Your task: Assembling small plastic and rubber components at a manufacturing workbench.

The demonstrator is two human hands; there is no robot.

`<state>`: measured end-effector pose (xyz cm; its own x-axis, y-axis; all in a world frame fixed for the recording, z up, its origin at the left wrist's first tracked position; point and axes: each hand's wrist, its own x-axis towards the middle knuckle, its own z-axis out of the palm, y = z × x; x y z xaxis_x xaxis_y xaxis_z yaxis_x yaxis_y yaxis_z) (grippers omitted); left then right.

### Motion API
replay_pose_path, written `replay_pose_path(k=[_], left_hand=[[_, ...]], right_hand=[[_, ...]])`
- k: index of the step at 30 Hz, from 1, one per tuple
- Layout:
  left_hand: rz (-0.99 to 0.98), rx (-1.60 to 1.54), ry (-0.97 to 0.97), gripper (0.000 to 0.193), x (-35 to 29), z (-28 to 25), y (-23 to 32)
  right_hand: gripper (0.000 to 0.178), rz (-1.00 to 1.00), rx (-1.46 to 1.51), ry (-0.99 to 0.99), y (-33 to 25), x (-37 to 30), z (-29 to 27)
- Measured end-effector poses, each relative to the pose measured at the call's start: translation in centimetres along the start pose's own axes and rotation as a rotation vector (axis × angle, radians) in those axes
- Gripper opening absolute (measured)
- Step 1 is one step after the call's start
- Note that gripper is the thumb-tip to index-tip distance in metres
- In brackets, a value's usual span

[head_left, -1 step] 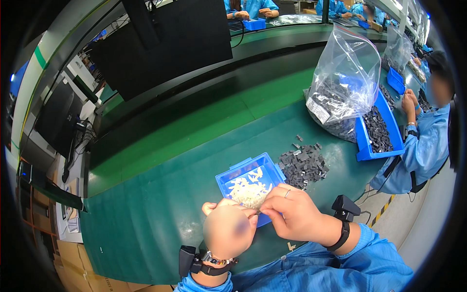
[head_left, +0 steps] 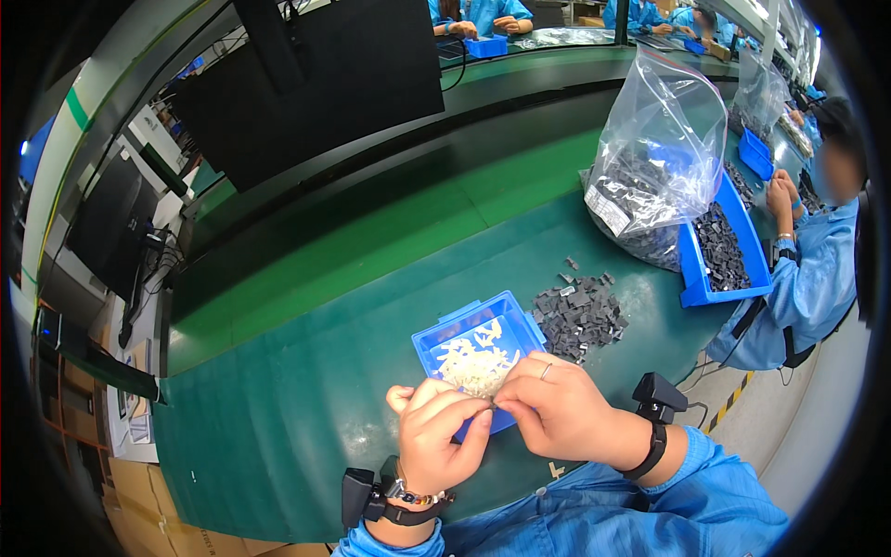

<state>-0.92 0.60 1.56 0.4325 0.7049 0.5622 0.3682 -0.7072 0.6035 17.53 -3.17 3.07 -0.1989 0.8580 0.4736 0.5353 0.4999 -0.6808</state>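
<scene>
My left hand and my right hand meet fingertip to fingertip over the near edge of a small blue tray. Both hands are closed in a pinch. Whatever lies between the fingertips is mostly hidden; only a tiny dark bit shows, too small to name. Inside the tray is a heap of small cream-coloured pieces, partly covered by my fingers. Just right of the tray, loose small dark grey pieces lie piled on the green mat.
A clear plastic bag of dark pieces stands at the right, beside a larger blue bin holding more. A co-worker sits at the far right. One cream piece lies near my sleeve. A dark panel hangs at the back left.
</scene>
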Motion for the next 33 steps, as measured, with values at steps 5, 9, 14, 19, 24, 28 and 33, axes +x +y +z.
replay_pose_path(k=[5, 9, 14, 19, 24, 28, 33], left_hand=[[0.000, 0.006, -0.008, 0.006, 0.0, 0.1, -0.1], [0.000, 0.010, -0.009, 0.008, 0.0, 0.1, -0.2], [-0.028, -0.001, 0.035, 0.009, -0.1, 0.2, -0.4], [-0.051, 0.118, 0.029, 0.011, -0.2, 0.3, -0.3], [-0.039, 0.080, 0.036, 0.008, -0.3, 0.4, -0.6], [-0.071, -0.056, -0.009, 0.006, -0.4, 0.0, -0.4], [-0.096, -0.166, -0.039, 0.002, -0.4, -0.2, -0.5]], right_hand=[[0.011, -0.065, -0.046, 0.031, -0.1, 0.1, 0.6], [0.011, -0.044, -0.040, 0.004, -0.2, 0.1, 0.6], [0.010, 0.009, 0.028, 0.015, -0.2, 0.1, 0.5], [0.009, 0.001, -0.027, 0.082, 0.4, 0.1, -0.1], [0.014, -0.024, -0.071, 0.090, 1.2, -0.3, -0.3], [0.019, -0.241, -0.229, 0.039, 1.4, -0.1, -0.9], [0.021, -0.440, -0.251, 0.030, 1.1, -0.1, -1.0]])
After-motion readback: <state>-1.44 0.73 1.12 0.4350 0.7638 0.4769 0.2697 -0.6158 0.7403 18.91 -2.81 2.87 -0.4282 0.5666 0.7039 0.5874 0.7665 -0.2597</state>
